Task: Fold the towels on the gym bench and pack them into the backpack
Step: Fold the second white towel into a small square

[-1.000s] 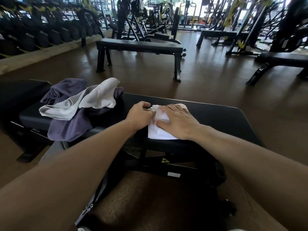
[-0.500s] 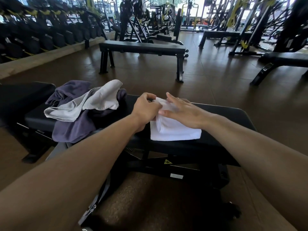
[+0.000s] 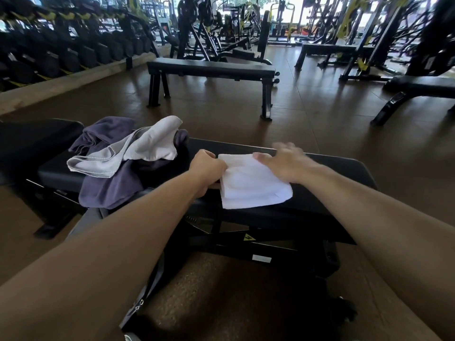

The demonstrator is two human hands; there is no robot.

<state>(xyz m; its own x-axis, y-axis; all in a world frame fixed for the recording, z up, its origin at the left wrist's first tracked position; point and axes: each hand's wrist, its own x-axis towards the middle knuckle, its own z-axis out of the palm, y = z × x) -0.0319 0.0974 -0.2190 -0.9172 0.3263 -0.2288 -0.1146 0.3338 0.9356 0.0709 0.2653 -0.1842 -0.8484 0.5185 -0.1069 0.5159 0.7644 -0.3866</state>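
A folded white towel (image 3: 251,187) lies on the black gym bench (image 3: 327,173) in front of me. My left hand (image 3: 208,171) grips the towel's left edge with curled fingers. My right hand (image 3: 286,161) lies flat over the towel's far right part, fingers spread and blurred by motion. To the left, a light grey towel (image 3: 138,151) is draped over a crumpled purple towel (image 3: 110,185) on the same bench. A dark bag with a grey strap and zipper (image 3: 140,306) shows under my left forearm, mostly hidden.
Another flat black bench (image 3: 211,70) stands on the brown floor beyond mine. A dumbbell rack (image 3: 61,52) runs along the left wall. Weight machines and further benches (image 3: 418,87) fill the back and right.
The white towel now lies wider and flatter on the bench. My right hand has slid right across its top, while my left hand stays on the left edge.
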